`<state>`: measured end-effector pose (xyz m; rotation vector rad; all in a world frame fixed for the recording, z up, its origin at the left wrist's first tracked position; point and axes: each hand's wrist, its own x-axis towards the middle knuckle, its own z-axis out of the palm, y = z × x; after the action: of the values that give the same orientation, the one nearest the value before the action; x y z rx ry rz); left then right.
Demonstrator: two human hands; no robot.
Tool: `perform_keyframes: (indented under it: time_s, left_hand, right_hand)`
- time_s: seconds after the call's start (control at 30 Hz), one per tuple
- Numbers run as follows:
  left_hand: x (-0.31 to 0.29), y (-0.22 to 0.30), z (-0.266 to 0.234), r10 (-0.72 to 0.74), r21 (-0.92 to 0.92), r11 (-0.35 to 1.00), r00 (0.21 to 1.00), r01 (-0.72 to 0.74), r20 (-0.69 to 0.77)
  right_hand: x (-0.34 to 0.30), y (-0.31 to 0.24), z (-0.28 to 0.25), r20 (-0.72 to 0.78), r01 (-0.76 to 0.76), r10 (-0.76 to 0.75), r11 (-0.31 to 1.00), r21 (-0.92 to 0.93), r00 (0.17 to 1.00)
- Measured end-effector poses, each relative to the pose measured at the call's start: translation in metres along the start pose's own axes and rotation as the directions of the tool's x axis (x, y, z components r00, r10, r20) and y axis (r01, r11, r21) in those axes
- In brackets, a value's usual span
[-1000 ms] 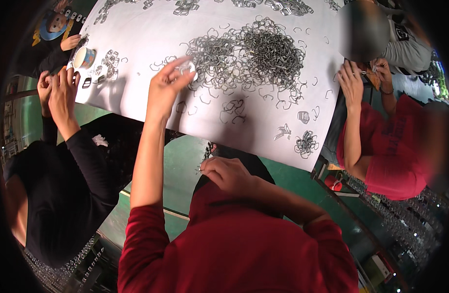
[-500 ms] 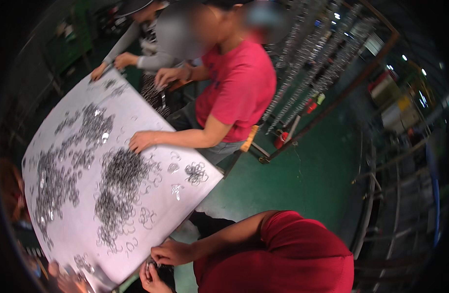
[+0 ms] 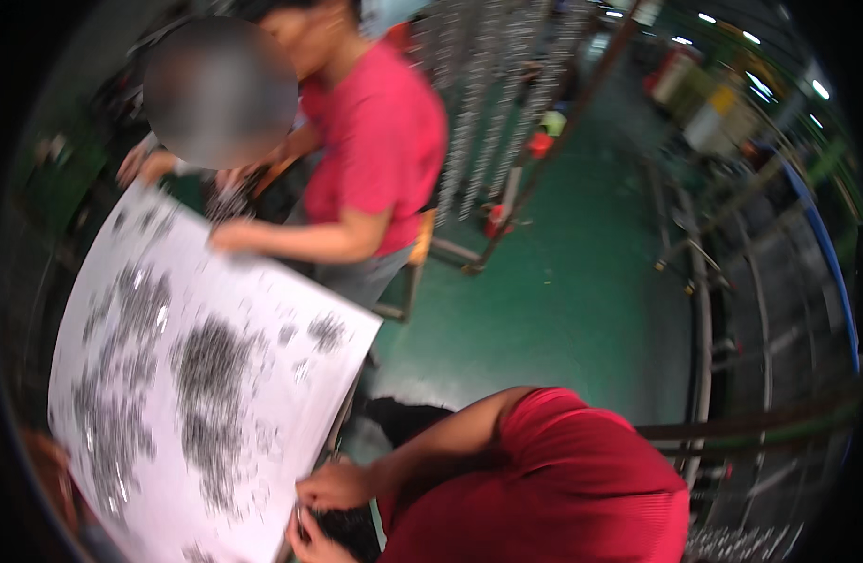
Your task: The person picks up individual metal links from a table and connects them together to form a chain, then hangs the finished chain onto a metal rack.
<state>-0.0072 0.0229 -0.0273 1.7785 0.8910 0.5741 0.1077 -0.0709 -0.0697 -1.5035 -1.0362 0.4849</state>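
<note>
My right hand (image 3: 340,485) is at the near right edge of the white-topped table (image 3: 272,283), its fingers pinched together. Just below it, my left hand (image 3: 317,541) is partly closed, with its fingertips close to those of the right. Something small and dark shows between them, too blurred to name. Both hands are above my dark-clothed lap. On the tabletop lies a heap of small dark curved metal pieces (image 3: 211,361), ring-like or hook-like. A second spread of such pieces (image 3: 112,427) lies farther left, and a small cluster (image 3: 326,331) sits by the right corner.
A co-worker in a pink shirt (image 3: 366,141) sits along the far right edge, one hand (image 3: 234,235) at the table edge. Another person's hand (image 3: 136,164) is at the far corner. Metal chains or strands (image 3: 492,113) hang from a rack. Green floor (image 3: 544,319) lies to the right.
The view has swung right, so the table and co-workers appear farther left. The pink-shirted co-worker's hand has drawn back from the heap to the table edge. My hands stay close together.
</note>
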Motion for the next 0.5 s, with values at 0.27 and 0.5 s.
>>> perform_keyframes:
  time_s: [0.27,0.5]
  left_hand:
    - [-0.017,-0.007,0.008,0.016,-0.15,0.988,0.993,-0.033,-0.117]
    - [-0.027,0.005,0.041,0.009,-0.167,0.985,0.973,-0.049,-0.231]
  right_hand:
    - [0.005,-0.012,-0.049,0.132,-0.131,0.137,0.99,-0.059,0.982]
    - [0.079,0.089,-0.105,0.03,-0.197,0.231,0.882,-0.428,0.972]
